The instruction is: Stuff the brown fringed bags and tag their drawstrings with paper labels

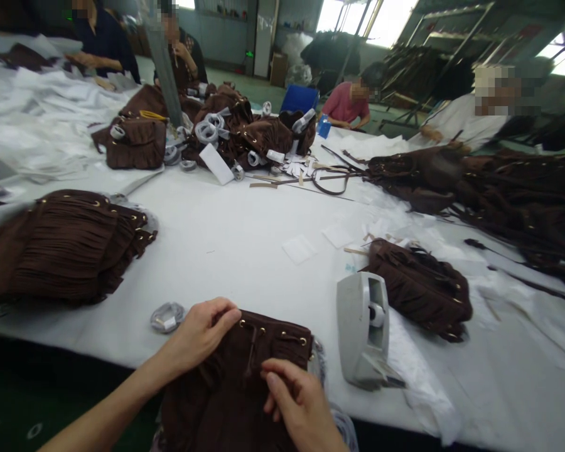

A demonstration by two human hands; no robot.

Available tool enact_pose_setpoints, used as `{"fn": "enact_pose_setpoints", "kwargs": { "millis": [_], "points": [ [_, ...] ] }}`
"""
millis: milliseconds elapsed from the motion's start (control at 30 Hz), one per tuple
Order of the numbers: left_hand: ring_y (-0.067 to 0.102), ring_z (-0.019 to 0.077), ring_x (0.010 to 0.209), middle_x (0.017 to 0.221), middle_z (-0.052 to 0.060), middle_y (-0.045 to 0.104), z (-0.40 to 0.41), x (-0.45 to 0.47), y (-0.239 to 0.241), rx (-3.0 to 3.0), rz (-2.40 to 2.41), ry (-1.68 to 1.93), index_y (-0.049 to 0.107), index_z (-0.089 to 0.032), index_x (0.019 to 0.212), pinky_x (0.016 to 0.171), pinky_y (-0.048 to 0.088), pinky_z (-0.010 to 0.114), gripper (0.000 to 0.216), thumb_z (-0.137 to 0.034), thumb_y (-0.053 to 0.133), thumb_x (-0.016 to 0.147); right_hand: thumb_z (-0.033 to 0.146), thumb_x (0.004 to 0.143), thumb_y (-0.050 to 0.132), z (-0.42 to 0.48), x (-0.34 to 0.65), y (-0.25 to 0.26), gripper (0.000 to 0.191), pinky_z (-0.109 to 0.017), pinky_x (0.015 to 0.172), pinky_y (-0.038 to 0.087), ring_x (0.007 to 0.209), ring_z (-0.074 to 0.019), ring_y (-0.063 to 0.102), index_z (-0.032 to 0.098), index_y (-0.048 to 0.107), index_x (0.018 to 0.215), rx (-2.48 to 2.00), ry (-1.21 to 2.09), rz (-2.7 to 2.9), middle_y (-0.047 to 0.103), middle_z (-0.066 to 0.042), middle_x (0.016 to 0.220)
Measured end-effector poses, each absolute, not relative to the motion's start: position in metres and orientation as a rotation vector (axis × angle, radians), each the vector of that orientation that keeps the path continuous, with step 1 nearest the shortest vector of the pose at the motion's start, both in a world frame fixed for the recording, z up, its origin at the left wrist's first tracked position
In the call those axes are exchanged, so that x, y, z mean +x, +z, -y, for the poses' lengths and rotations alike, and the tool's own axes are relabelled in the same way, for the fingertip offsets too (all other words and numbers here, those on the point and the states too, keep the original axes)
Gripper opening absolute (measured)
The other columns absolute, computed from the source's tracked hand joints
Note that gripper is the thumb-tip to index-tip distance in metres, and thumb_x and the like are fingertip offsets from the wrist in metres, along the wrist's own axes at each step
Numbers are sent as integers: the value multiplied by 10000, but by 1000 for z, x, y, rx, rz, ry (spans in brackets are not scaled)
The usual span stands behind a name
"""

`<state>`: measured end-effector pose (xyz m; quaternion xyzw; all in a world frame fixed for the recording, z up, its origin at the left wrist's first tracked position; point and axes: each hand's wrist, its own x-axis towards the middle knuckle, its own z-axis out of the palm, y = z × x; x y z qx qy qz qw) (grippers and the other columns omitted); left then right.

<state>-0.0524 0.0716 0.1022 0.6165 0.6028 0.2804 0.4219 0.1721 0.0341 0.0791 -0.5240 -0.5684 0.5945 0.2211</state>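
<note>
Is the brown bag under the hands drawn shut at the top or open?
Cannot tell for sure: the brown bag lies flat, its eyelet rim looks gathered, no opening visible.

We count 2 bare hands, left hand [202, 333] and right hand [301, 408], on 1 brown drawstring bag [230, 389] at the bottom centre. We see 1 grey tape dispenser [365, 329] beside it, 1 fringed bag [421, 289] right of centre, and 4 other people [346, 103] along the top of the frame. The heaped bags [61, 245] at left, centre and right defy our count.
</note>
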Motion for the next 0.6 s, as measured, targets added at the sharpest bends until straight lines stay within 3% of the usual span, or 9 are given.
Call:
{"fn": "enact_pose_setpoints", "kwargs": {
  "millis": [167, 333, 400, 500, 600],
  "points": [
    [632, 179, 679, 774, 57, 659, -38, -38, 77, 1168, -1400, 622, 611, -137, 866, 578, 485, 269, 511, -576, 352, 890, 587, 791, 536, -25, 141, 44, 616, -211, 351, 375, 407, -110, 536, 109, 512, 1179, -1495, 1771, 1114, 635, -35, 717],
    [578, 148, 530, 617, 14, 620, -39, -12, 56, 1134, -1330, 681, 601, -129, 807, 494, 430, 244, 375, -504, 597, 786, 545, 769, 595, -29, 139, 37, 586, -213, 367, 390, 402, -113, 526, 161, 558, 1210, -1493, 1533, 1372, 616, 10, 605],
    [561, 130, 498, 596, 15, 610, -36, -7, 50, 879, -1227, 750, 591, -117, 806, 477, 421, 231, 360, -473, 627, 772, 593, 759, 575, -31, 143, 35, 587, -217, 351, 381, 398, -119, 526, 152, 602, 1146, -1514, 1542, 1317, 633, -8, 617],
    [511, 74, 473, 619, 1, 593, -21, -5, 43, 419, -1008, 815, 588, -108, 887, 445, 377, 177, 320, -404, 649, 784, 691, 721, 540, -35, 148, 32, 604, -213, 330, 364, 427, -137, 561, 127, 671, 890, -1562, 1623, 1156, 658, -55, 655],
    [382, 29, 396, 530, -55, 497, -4, -3, 38, 210, -862, 831, 582, -119, 873, 384, 277, 141, 250, -344, 660, 797, 709, 690, 564, -39, 147, 36, 594, -208, 403, 437, 507, -145, 601, 123, 657, 682, -1525, 1794, 1024, 661, -68, 648]
  ]
}}
